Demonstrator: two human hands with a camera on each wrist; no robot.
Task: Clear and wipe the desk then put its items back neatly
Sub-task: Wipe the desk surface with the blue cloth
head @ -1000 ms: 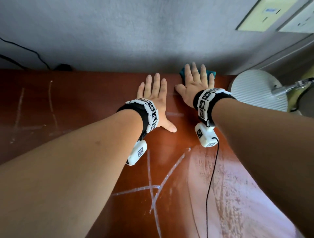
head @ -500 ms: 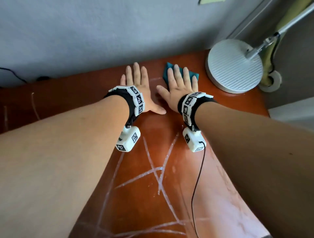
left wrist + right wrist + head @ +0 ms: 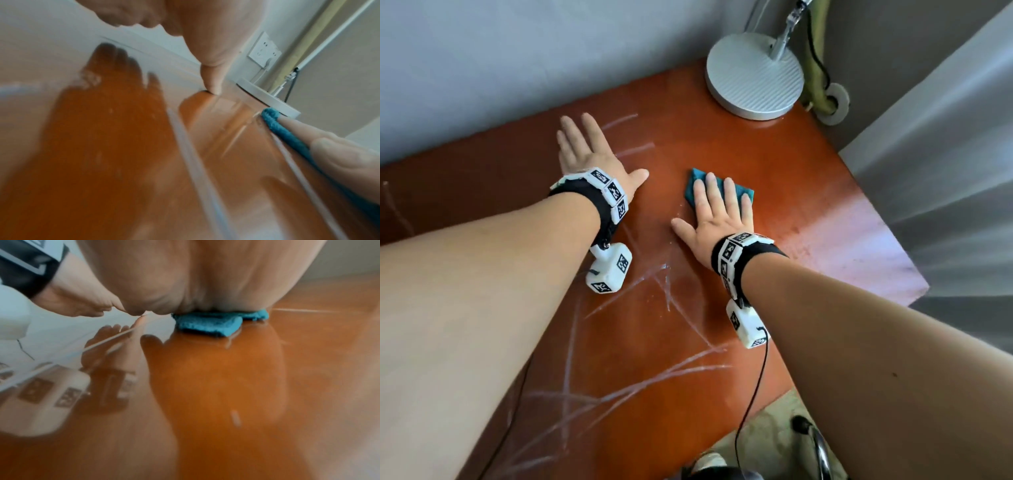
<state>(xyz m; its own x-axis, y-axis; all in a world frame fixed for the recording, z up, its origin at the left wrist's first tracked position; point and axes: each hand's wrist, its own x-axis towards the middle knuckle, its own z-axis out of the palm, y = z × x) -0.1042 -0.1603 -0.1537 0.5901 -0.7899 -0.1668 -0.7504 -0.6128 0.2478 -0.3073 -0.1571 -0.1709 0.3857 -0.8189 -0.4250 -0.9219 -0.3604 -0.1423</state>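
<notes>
Bare desk (image 3: 722, 308) lies open; only the lamp base (image 3: 755, 77) blocks the far right corner.

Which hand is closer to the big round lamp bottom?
Right. The right hand presses the blue cloth below the lamp base, apart from it. The left hand lies flat farther to the left.

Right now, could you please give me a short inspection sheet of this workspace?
Surface: glossy reddish-brown desk, pale streaks across it.
Job's things: folded teal cloth flat on the desk under the right hand.
Clutter: round white lamp base at the far right corner.
Grippers: left hand flat on the desk, fingers straight; right hand pressing the cloth, fingers straight.
Cables: black wire hanging from the right wrist unit; dark lamp cord behind the base.
Surroundings: grey wall; wall socket with a plug.
</notes>
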